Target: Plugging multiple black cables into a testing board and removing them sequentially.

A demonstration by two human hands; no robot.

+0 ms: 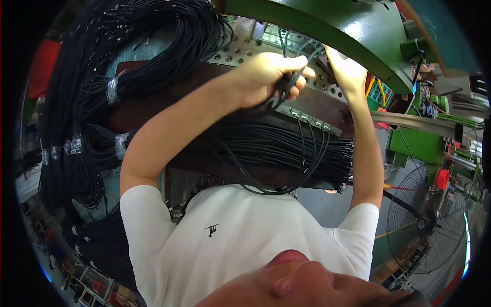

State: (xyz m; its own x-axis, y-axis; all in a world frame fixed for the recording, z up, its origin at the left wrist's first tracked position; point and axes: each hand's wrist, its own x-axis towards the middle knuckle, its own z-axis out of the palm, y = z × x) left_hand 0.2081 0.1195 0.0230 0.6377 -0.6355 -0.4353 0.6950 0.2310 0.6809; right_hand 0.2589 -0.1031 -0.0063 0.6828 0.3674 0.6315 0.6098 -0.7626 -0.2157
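Note:
My left hand (285, 78) is closed around a few black cables (283, 93), thumb on top. From it, the cables run up toward the worktop of a green machine (332, 30). My right hand (348, 71) reaches in beside the machine's curved edge, close to the upper cable ends (316, 51). Its fingertips are mostly hidden there, so their grip does not show. Below my hands, a metal strip (327, 128) holds several small connectors, and a few cables loop down from it toward my shirt.
A thick bundle of black cables (266, 146) lies across the near side. More coiled cables (174, 30), tied with clear wrap (112, 91), hang and lie at left. A perforated metal plate (240, 43) is at the back. A floor fan (424, 220) stands at right.

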